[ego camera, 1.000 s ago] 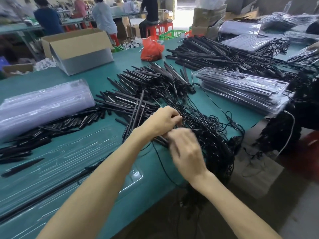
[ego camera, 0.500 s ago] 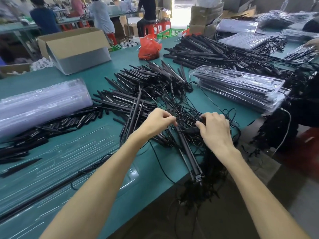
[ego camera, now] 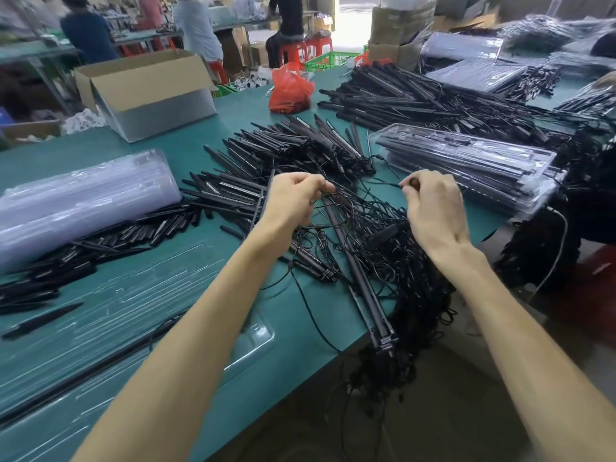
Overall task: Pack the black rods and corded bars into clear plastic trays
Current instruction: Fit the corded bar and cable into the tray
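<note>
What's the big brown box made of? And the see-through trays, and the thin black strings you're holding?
The big brown open box looks like cardboard: dull tan, folded flaps. The stacked see-through trays seem thin moulded plastic: shiny, black bars visible inside. The thin black cords in the left hand and right hand are probably plastic-coated wire: they loop limply.

green table (ego camera: 246,108): cardboard box (ego camera: 146,91) 11 o'clock, red bag (ego camera: 290,90) 12, black rods (ego camera: 293,148) centre, packed clear trays (ego camera: 466,165) 2, clear tray (ego camera: 133,295) 7.
</note>
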Available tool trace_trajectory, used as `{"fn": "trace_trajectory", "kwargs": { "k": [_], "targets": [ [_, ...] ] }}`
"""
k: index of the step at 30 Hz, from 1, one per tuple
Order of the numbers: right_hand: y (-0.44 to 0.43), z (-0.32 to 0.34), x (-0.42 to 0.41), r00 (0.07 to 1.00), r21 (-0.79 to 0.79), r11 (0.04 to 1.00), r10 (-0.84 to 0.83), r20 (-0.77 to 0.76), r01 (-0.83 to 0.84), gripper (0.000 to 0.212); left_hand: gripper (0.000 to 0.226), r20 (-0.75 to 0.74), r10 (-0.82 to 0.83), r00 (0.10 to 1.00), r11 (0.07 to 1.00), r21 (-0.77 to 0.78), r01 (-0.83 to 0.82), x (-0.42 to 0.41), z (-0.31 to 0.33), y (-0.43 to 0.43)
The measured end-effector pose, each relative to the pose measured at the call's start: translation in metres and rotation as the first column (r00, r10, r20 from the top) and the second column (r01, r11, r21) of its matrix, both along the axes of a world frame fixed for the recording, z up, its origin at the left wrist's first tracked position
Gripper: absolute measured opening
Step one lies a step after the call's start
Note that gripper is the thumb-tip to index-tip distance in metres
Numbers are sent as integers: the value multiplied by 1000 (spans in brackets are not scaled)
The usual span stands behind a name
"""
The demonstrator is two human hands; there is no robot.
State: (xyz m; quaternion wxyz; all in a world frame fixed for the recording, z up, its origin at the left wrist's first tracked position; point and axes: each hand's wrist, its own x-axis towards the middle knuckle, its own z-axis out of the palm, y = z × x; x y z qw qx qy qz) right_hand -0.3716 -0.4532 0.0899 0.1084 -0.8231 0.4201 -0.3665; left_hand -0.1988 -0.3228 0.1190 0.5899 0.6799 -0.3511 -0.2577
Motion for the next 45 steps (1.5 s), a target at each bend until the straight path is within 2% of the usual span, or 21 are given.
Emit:
{"fn": "trace_trajectory", "kwargs": {
  "k": [4, 8, 11, 14, 16, 18, 20, 23, 26, 29, 30, 33, 37, 40, 45],
  "targets": [
    [-5, -7, -8, 994, -66, 997, -34, -104, 27, 13, 24, -25, 59, 998, 994, -95, -61, 7, -2, 9],
    [-8, -16, -17, 977, 24, 999, -35, -209, 41, 14, 21, -110, 169, 979, 969, -163, -185, 17, -7, 18],
    [-2, -23, -15, 966, 112, 993, 1, -259, 29, 22, 23, -40, 229, 973, 962, -141, -232, 23, -12, 22],
    [8, -24, -8, 977, 286, 958, 87, -195, -28, 38, 26, 95, 189, 977, 979, 62, -195, 36, -18, 27],
    [12, -28, -2, 973, 327, 943, 136, -189, -69, 46, 24, 201, 115, 973, 950, 263, -167, 46, -22, 30],
    [14, -32, 2, 963, 321, 942, 167, -210, -94, 54, 18, 319, 16, 948, 910, 389, -146, 48, -28, 32],
    [14, -35, 4, 962, 301, 949, 166, -219, -96, 55, 13, 452, -86, 888, 892, 431, -133, 44, -33, 29],
    [16, -39, 7, 966, 254, 965, 130, -222, -71, 50, 26, 621, -248, 743, 878, 469, -98, 30, -34, 20],
    [20, -40, 13, 956, 203, 978, 99, -275, -43, 50, 36, 714, -300, 633, 887, 453, -91, 14, -35, 10],
    [22, -42, 16, 916, 182, 982, 108, -385, -39, 74, 35, 738, -282, 613, 921, 388, -43, 1, -36, 0],
    [22, -44, 15, 922, 169, 985, 104, -374, -42, 74, 32, 736, -277, 618, 931, 366, -18, -2, -36, -3],
    [24, -48, 14, 958, 112, 993, 74, -277, -44, 55, 28, 715, -260, 649, 949, 312, 36, -12, -36, -12],
    [25, -52, 13, 980, 84, 995, 60, -191, -45, 45, 24, 662, -160, 733, 971, 238, -4, -21, -37, -18],
    [21, -49, 8, 996, 133, 990, 54, -78, -43, 45, 24, 730, -151, 666, 969, 243, -47, -17, -36, -15],
    [21, -47, 7, 994, 81, 992, 97, -50, -93, 43, 28, 834, -41, 551, 987, 121, -108, -19, -28, -10]
  ]
}}
